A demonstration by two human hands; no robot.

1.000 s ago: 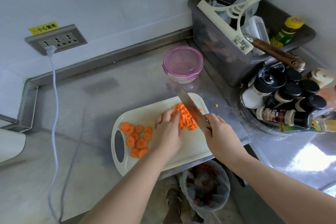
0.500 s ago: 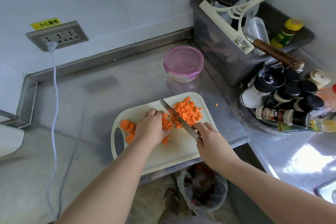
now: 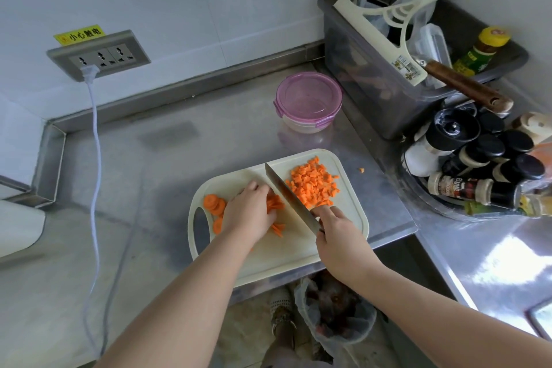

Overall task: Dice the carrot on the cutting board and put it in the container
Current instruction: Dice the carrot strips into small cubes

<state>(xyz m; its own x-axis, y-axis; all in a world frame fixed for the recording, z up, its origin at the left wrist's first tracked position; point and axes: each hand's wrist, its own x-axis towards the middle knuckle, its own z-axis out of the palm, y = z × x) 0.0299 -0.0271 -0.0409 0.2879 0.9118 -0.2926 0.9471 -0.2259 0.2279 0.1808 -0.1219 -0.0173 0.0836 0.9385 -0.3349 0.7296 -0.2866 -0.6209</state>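
Observation:
A cream cutting board (image 3: 298,257) lies on the steel counter. A pile of diced carrot (image 3: 313,184) sits at its far right. Round carrot slices (image 3: 215,205) lie at its left, near the handle hole. My left hand (image 3: 249,212) presses down on a bunch of carrot strips (image 3: 276,206) in the middle of the board. My right hand (image 3: 339,230) grips the handle of a knife (image 3: 286,193), whose blade runs between the strips and the diced pile. A round container (image 3: 309,101) with a pink lid on it stands beyond the board.
A grey bin (image 3: 373,98) with a squeegee and bottles stands at the back right. Spice jars (image 3: 478,164) crowd the right side. A stray carrot bit (image 3: 362,170) lies on the counter. A white cable (image 3: 95,158) hangs from the wall socket. A bagged waste bin (image 3: 334,311) sits below the counter edge.
The diced carrot was pushed to the board's far right. My left hand moved left onto the slices and holds strips; the knife now lies beside my left hand.

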